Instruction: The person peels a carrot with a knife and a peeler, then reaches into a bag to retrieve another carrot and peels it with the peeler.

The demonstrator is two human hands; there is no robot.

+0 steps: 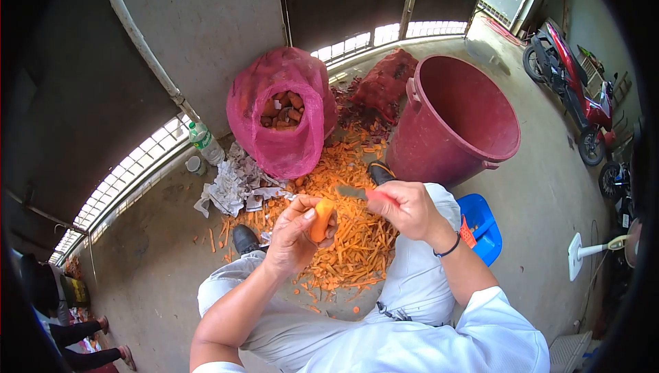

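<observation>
My left hand [294, 235] is closed around a peeled orange carrot [321, 220], held upright above the floor. In my right hand [406, 209] is a knife [355, 193] with a red handle; its blade points left toward the carrot and stays a little apart from it. Below both hands a wide heap of carrot peelings [350, 249] covers the floor between my legs. Beyond my hands stands a pink mesh sack [274, 143], its mouth open on several unpeeled carrots [282, 110].
A large maroon bin [439, 146] stands at right, near a red mesh sack [384, 84]. Crumpled paper [237, 177] and a plastic bottle [204, 141] lie left. A blue container [484, 225] sits by my right leg. Motorcycles [573, 84] and a fan [590, 249] are far right.
</observation>
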